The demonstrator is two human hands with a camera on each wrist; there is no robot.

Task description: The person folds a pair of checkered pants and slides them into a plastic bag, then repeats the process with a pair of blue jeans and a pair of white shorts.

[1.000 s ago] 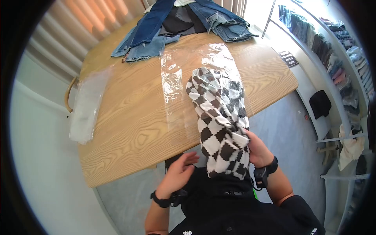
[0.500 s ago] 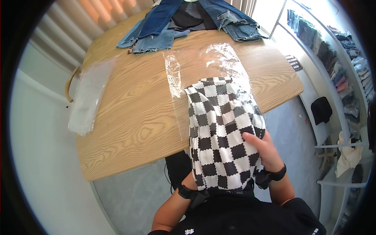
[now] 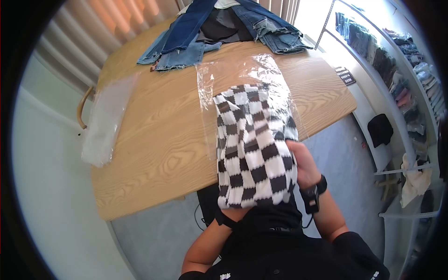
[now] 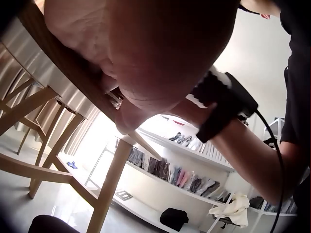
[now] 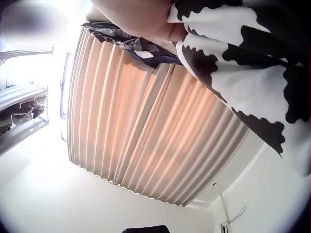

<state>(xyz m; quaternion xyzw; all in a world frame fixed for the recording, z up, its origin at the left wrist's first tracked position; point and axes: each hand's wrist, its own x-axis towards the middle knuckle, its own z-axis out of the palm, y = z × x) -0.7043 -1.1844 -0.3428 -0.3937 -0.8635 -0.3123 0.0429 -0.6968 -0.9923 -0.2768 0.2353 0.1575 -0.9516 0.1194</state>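
A black-and-white checkered cloth [image 3: 254,149] hangs over the table's front edge in the head view, its upper part among a clear plastic bag [image 3: 275,70] with shiny film over its upper right. My right hand [image 3: 305,165] grips the cloth's right edge, thumb on top; in the right wrist view the hand [image 5: 138,17] touches the checkered cloth [image 5: 233,77]. Of my left hand [image 3: 238,213] only the part near the wrist shows at the cloth's lower end; the cloth hides its fingers. The left wrist view shows the palm [image 4: 146,63] large and dark, its grip unclear.
Folded jeans [image 3: 182,56] and dark clothes [image 3: 224,28] lie at the back of the wooden table [image 3: 154,154]. A stack of clear bags [image 3: 107,121] lies at the left. Shelves of clothes [image 3: 373,51] stand at the right, and a chair [image 3: 83,107] stands beyond the left edge.
The bunched cloth has been spread flatter, then shifted slightly left and up. My left hand has gone from beside the cloth to beneath its lower end. My right hand still holds the right side.
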